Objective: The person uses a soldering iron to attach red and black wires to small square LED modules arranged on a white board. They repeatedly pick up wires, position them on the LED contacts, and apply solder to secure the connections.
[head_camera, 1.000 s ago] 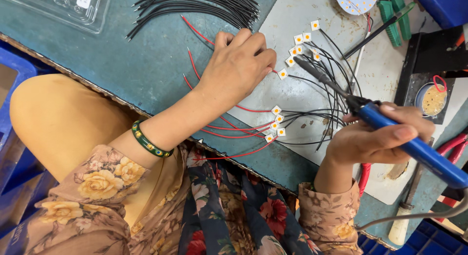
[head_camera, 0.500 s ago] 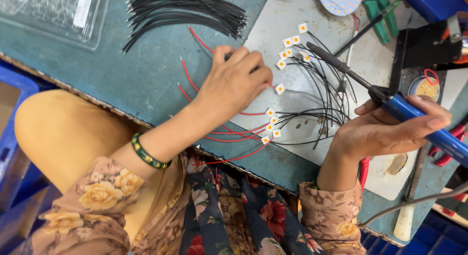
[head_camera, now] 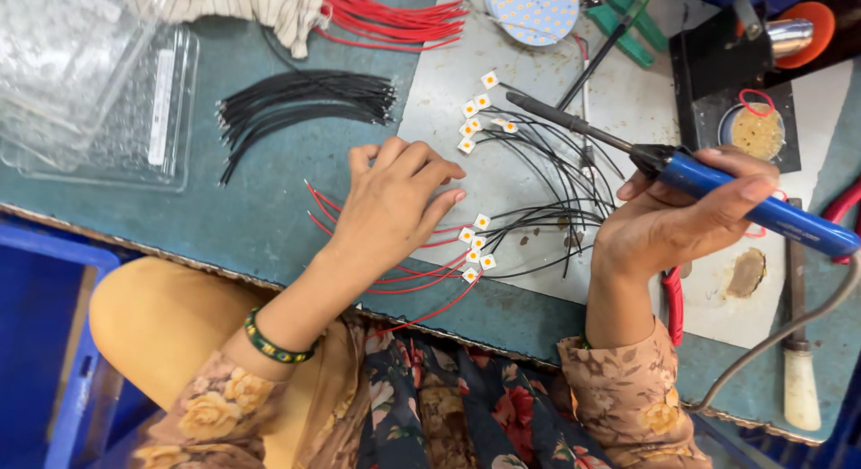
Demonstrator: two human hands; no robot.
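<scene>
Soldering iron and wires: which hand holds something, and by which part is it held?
The right hand holds the soldering iron by its blue handle. The left hand rests on the red wires; whether it pinches one cannot be told.

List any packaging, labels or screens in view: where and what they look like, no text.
Clear plastic tray: top left on the teal bench, flat rectangle, see-through.
White label strip: on that tray, long, narrow, upright.
Clear plastic cover: far top left corner, overlapping the tray, crinkled.
No screens or signs.
</scene>
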